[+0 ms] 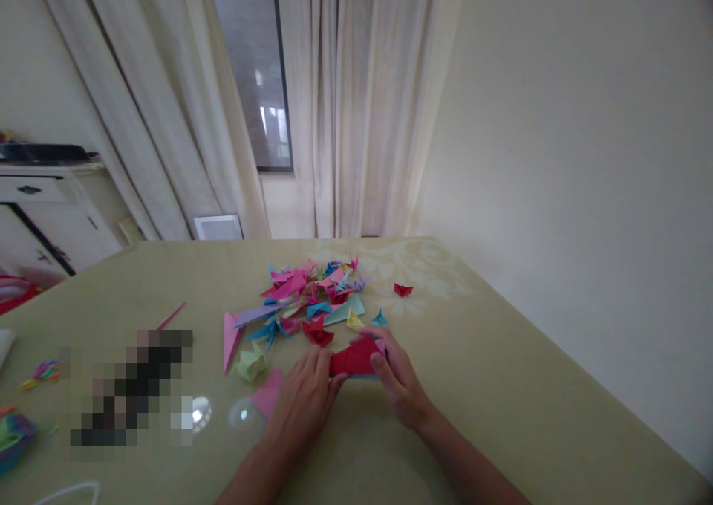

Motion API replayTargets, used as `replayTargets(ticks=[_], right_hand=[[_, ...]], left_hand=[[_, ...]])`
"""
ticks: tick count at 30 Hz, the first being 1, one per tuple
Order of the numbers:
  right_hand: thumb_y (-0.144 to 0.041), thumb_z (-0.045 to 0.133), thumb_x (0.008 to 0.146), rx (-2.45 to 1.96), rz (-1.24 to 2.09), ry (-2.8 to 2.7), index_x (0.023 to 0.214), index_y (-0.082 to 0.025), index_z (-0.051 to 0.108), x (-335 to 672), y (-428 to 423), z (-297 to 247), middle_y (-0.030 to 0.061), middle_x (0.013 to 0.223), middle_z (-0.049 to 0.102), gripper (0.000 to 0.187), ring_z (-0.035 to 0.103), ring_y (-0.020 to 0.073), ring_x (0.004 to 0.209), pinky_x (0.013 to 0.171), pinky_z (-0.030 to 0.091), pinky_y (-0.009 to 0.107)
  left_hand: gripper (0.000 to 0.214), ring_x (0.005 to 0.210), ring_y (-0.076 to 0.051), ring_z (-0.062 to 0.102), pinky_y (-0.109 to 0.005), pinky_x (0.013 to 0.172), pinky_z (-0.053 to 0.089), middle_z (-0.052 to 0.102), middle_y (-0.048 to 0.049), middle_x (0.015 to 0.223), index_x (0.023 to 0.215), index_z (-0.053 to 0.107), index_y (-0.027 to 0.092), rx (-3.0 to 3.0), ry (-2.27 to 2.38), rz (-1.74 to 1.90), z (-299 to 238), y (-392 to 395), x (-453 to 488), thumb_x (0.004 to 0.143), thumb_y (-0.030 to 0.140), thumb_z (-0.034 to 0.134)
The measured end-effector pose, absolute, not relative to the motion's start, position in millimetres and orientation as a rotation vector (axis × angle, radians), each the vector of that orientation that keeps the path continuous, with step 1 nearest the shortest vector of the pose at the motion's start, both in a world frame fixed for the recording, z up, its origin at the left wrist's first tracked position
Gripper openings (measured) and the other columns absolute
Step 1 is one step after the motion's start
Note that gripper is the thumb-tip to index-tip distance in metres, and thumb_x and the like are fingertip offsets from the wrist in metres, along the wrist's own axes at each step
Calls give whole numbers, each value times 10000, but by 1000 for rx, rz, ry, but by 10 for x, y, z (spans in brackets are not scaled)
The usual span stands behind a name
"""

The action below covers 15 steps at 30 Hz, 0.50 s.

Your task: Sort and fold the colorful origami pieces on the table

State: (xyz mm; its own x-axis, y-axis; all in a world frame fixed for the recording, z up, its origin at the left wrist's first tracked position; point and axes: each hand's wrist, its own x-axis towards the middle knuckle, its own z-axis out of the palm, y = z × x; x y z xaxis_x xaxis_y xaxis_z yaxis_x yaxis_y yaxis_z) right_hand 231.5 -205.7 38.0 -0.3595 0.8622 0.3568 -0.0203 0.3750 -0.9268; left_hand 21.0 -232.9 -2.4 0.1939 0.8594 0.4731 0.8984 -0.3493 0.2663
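Two hands worked close together at the near middle of the table (501, 386) as I watched through the head camera. The left hand (307, 399) lay with its fingers drawn together and pressed onto the left end of the red paper (352, 359), pinning it to the cloth. The right hand (399, 380) was closed on the paper's right end, fingers curled over the far edge and the thumb on the near side. The red paper itself lay flat on the table between the two hands, partly folded (I could not make out the exact creases). Just beyond it, farther from me, a pile of folded paper pieces (312, 293) in pink, blue, purple and red was spread out. A single small red piece (402, 290) sat apart to the right of that pile. Left of the left hand lay a pink sheet (266, 395), a pale green folded piece (250, 362) and a long pink triangle (229, 339). Cream curtains (356, 104) hung at the far side.
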Motion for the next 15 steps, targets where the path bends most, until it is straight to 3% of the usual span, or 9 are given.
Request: replayTargets(ticks=[3,9,15], right_hand=[[-630,509,1059,-745,1102,-1700,1382,-274,600,2299,-2071,378,103,1234,698,489,683,279,1046,906,525,360],[-650,445,1074,-765,1059,-1717,1369,-261,635,2329,-2055,410,108,1265,694,523,669,282,1085,958,506,375],[-593,517,1065,-753,1054,-1732,1418,-269,576,2333,-2068,413,105,1290,663,483,668,242,948,772,541,321]], left_hand=[[441,905,-265,736,-370,758,600,723,-97,1015,1121,626,204,-2461,-1678,-890,-62,-2314,215,1085,561,369],[407,1038,-276,765,-382,843,624,750,-119,1187,1361,524,218,-2574,-1578,-919,-169,-2308,226,1070,500,490],[336,1009,-271,788,-336,739,621,765,-111,1208,1376,506,222,-2633,-1807,-805,-77,-2360,262,1075,370,500]])
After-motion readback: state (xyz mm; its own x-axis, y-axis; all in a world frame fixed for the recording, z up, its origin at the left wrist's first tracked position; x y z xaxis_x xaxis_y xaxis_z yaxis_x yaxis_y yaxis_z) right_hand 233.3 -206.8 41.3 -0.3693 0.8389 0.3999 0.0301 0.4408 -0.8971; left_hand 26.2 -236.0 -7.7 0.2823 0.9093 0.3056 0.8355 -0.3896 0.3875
